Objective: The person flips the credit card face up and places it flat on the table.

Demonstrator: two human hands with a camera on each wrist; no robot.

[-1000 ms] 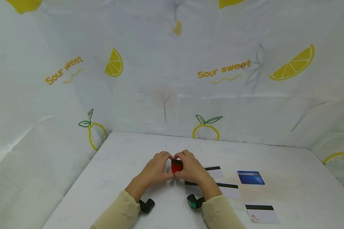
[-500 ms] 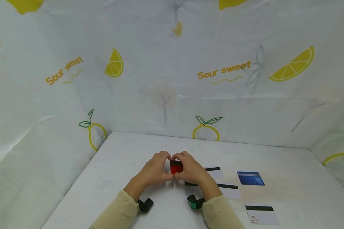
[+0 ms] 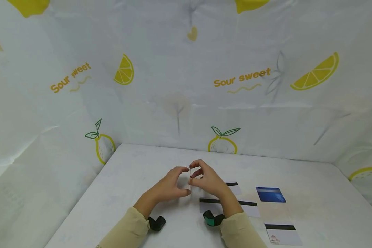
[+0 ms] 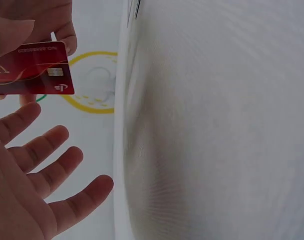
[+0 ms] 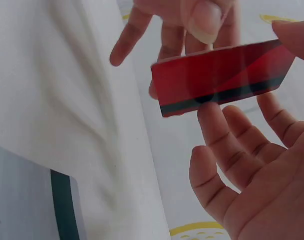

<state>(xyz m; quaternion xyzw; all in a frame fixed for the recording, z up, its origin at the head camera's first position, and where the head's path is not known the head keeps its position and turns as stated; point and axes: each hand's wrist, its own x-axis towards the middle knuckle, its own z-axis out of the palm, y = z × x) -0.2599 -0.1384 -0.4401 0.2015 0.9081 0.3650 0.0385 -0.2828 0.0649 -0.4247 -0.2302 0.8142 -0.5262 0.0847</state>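
Observation:
A red bank card stands nearly edge-on to the head view, raised between both hands. My right hand pinches it by its edges, thumb at one edge and fingertips at the other. In the left wrist view the face of the red card shows gold lettering and a chip. Its back, with a dark stripe, appears in the right wrist view. Facing it from the left is my left hand, curved wide, thumb tip right at the card's edge. The fingers of that hand are spread apart.
On the white table, right of the hands, lie several white cards with black stripes, one partly behind the right forearm. A blue card lies further right. Nearer is a white card with a small picture. A lemon-print sheet backs the table.
Earlier both hands framed the red card with its striped back showing. Now it is turned edge-on, the right hand's fingers have shifted on it, and the left fingers have spread off it.

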